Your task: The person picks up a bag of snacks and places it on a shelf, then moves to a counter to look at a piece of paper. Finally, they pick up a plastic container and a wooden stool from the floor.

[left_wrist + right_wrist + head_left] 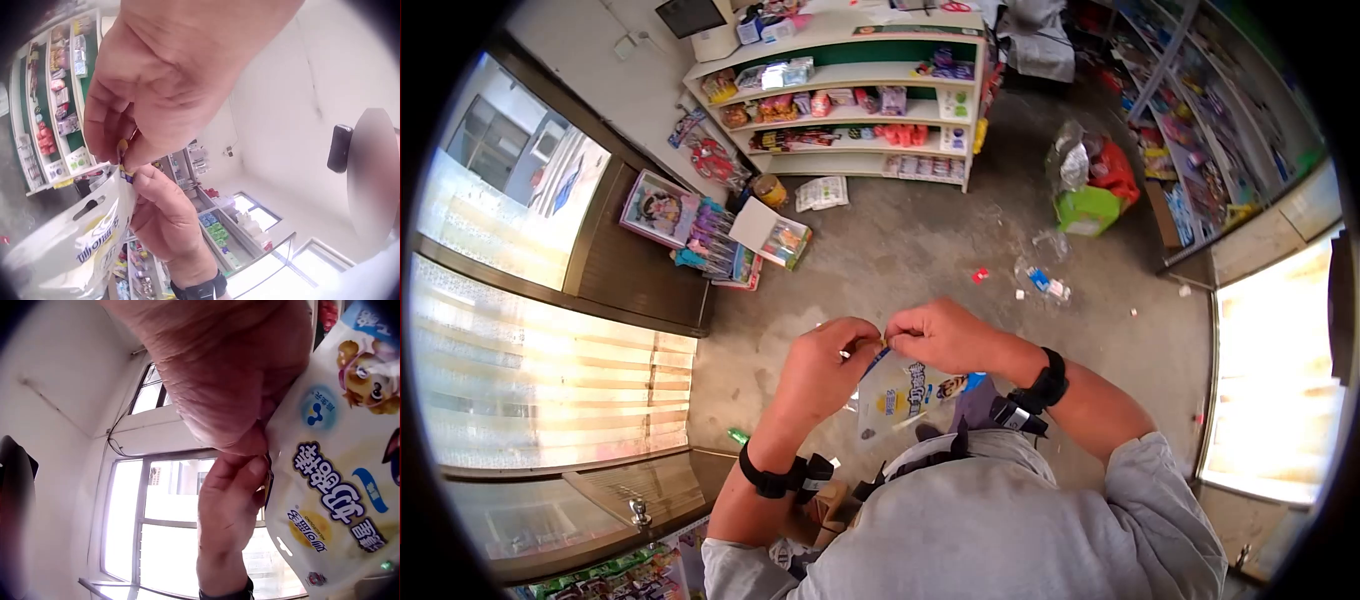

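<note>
A white plastic bag (pixel 892 400) with yellow and blue print and a cartoon dog hangs below both hands in the head view. The left hand (pixel 825 368) pinches its upper edge between thumb and fingers. Close beside it, the right hand (pixel 945 337) pinches the same edge, the fingertips of both hands nearly meeting. In the left wrist view the bag (pixel 78 244) shows a slot-shaped hole, and a small yellow and dark piece lies at the fingertips. The printed front of the bag (pixel 337 481) faces the right wrist view.
Shelves with packaged goods (pixel 865 105) stand ahead, and more shelves (pixel 1190 130) on the right. Boxes (pixel 770 232) lie on the floor at the left. A green bag (pixel 1087 210) and scattered wrappers (pixel 1040 283) lie on the floor at the right. Windows flank both sides.
</note>
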Available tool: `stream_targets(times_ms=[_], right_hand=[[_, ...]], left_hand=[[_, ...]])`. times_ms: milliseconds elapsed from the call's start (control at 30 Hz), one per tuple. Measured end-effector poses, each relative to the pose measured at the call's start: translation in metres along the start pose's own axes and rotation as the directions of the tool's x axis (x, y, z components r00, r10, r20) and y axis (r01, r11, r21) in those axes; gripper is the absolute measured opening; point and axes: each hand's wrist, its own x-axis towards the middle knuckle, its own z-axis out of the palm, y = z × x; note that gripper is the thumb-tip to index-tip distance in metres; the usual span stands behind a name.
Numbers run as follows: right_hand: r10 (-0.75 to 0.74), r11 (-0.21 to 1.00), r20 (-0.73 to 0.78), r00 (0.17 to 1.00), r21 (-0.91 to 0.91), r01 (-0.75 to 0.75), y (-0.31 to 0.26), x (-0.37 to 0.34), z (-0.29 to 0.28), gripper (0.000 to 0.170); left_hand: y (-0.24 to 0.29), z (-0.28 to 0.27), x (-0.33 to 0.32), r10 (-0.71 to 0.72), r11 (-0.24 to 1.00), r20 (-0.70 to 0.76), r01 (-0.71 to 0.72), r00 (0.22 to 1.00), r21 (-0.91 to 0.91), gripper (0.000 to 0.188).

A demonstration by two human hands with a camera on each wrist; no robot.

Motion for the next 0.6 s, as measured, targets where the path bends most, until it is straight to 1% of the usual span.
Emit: stream_targets(times_ms=[33, 133, 233, 300, 367, 400, 500, 567, 600], right_hand=[[-0.030, 1.000, 0.008, 1.000, -0.005, 0.030, 0.005, 0.017, -0.006, 0.021], [-0.038, 0.999, 0.057, 0.998, 0.026, 0.036, 0.017, 0.068, -0.036, 0.021], [-0.063, 0.997, 0.100, 0.993, 0.050, 0.058, 0.037, 0.123, -0.070, 0.020], [-0.087, 0.995, 0.109, 0.990, 0.064, 0.080, 0.047, 0.156, -0.092, 0.019], [-0.065, 0.997, 0.147, 0.987, 0.060, 0.057, 0.051, 0.188, -0.118, 0.019], [-0.047, 0.997, 0.171, 0.984, 0.065, 0.036, 0.053, 0.199, -0.125, 0.019], [-0.068, 0.987, 0.174, 0.982, 0.156, 0.040, 0.061, 0.234, -0.148, 0.019], [-0.033, 0.975, 0.173, 0.984, 0.222, -0.006, 0.071, 0.255, -0.157, 0.019], [-0.015, 0.966, 0.168, 0.986, 0.258, -0.029, 0.074, 0.264, -0.160, 0.019]], left_hand=[[-0.001, -0.008, 0.016, 0.034, 0.995, 0.005, -0.034, 0.999, 0.090, 0.012], [-0.005, -0.029, 0.071, 0.028, 0.973, 0.023, -0.033, 0.999, 0.230, 0.011], [-0.005, -0.047, 0.130, 0.089, 0.929, 0.038, -0.096, 0.995, 0.358, 0.009], [-0.007, -0.055, 0.166, 0.119, 0.912, 0.038, -0.124, 0.992, 0.392, 0.006], [-0.009, -0.064, 0.200, 0.158, 0.888, 0.046, -0.162, 0.986, 0.430, 0.004], [-0.011, -0.068, 0.214, 0.204, 0.872, 0.046, -0.203, 0.978, 0.446, 0.004], [-0.014, -0.079, 0.249, 0.332, 0.800, 0.048, -0.308, 0.942, 0.516, 0.009], [-0.011, -0.087, 0.268, 0.402, 0.718, 0.077, -0.367, 0.912, 0.591, 0.014], [-0.012, -0.090, 0.278, 0.423, 0.708, 0.070, -0.378, 0.903, 0.596, 0.015]])
